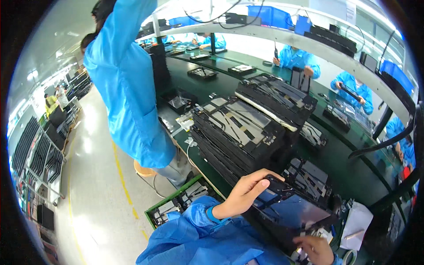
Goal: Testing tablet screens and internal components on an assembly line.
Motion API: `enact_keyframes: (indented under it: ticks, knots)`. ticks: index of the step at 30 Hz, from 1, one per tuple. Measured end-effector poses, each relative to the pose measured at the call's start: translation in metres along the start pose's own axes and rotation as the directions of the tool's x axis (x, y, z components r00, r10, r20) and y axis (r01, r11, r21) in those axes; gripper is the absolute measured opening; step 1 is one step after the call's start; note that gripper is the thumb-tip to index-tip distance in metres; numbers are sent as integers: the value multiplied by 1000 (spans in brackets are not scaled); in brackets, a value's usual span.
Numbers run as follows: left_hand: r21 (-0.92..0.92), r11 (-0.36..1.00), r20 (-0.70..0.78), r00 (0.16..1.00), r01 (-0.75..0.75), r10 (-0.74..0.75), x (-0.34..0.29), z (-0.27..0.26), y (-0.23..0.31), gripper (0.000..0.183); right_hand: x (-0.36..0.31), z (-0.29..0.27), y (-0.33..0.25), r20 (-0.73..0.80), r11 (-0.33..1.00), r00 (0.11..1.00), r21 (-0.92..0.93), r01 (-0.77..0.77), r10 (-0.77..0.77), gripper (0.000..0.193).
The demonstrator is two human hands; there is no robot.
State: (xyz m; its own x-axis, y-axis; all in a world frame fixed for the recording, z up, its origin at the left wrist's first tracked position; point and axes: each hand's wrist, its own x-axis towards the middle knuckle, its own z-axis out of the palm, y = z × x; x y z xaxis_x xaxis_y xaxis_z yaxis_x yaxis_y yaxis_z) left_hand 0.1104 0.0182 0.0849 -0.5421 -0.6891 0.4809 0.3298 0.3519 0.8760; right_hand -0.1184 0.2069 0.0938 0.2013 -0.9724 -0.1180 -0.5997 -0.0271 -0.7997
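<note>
My left hand [245, 192] is closed on the upper left corner of a tablet-like device [296, 211], its thumb lying over the black frame. The device is tilted and has a dark, glossy, reflecting surface. At its lower edge is my right hand [317, 250], fingers loosely spread; whether they touch the edge is hard to tell. Just beyond the device lies an opened tablet unit [308, 176] with its inner parts showing. A tall stack of black trays [234, 126] holding similar opened units stands ahead of my left hand.
Behind that stack is another stack [280, 97] with a white strip along it. A green-edged crate [152, 216] of units sits low at left. A person in blue [128, 88] stands close on the left. White paper [355, 225] and a tape roll [350, 257] lie right. A shelf rail [327, 48] crosses overhead.
</note>
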Motion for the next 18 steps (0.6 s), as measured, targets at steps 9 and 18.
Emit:
enact_keyframes:
  ticks: [9,18]
  knots:
    - [58,799,337,765,-599,549,2,7,12,31,16,-1,70,-193,209,917,970,124,349,67]
    - [189,401,582,431,-896,689,-23,-6,-21,8,-21,33,136,-621,709,754,630,317,214,26]
